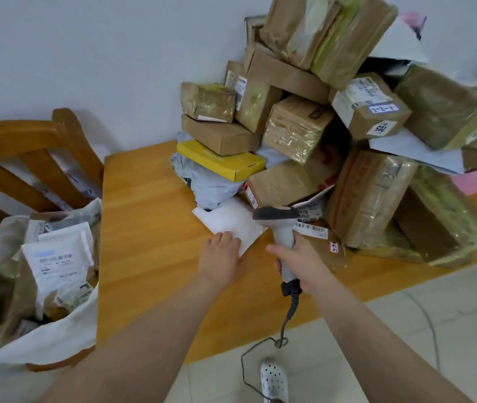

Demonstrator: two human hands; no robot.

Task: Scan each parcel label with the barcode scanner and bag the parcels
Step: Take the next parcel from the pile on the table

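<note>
The barcode scanner (282, 229) was grasped by the right grip (301, 263); the white mailer (231, 218) was touched by the released left grip (221, 257).

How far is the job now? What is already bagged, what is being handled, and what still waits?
Done: several parcels lie in the white bag, a white labelled parcel on top. In hand: the right hand holds the barcode scanner; the left hand rests on a flat white parcel. Left: the big pile of boxes and mailers on the table, probably most of the job.
</note>
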